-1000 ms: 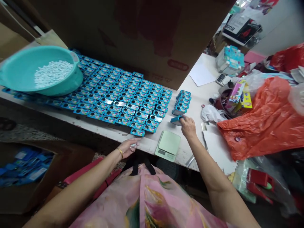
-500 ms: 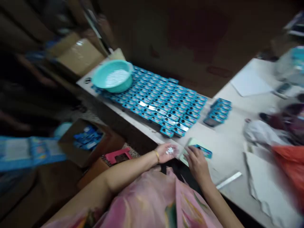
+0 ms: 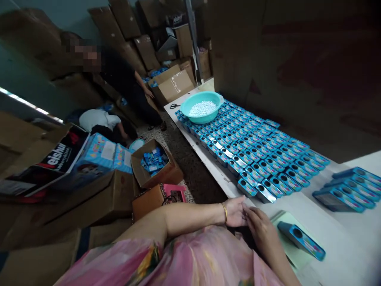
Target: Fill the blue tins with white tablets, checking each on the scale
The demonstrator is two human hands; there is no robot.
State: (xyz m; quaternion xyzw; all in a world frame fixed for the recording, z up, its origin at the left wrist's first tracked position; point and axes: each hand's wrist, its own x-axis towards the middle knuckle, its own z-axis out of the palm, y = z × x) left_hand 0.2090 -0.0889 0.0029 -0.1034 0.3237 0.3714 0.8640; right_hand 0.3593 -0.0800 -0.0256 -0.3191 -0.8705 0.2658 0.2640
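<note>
My left hand (image 3: 235,211), with a gold bangle at the wrist, is turned palm up and cupped at the table's front edge. White pellets lay in this palm a moment ago; now fingers hide most of it. Over the left palm, my right hand (image 3: 262,227) has thumb and fingertips pinched together, and what they hold is too small to make out. Beside the right hand, a single blue box (image 3: 302,240) with a dark round hole on top lies on a pale green pad (image 3: 287,217).
Rows of similar blue boxes (image 3: 256,153) cover the white table (image 3: 208,169). A turquoise basin (image 3: 200,118) of white pellets stands at the far end near scissors (image 3: 174,106). Several more boxes (image 3: 351,188) stand right. An open carton (image 3: 166,174) is on the floor; two people are beyond.
The view has swung left, bringing two people and stacked cartons into sight. My right hand has moved from beside the blue box to my left palm, its fingers pinching there.
</note>
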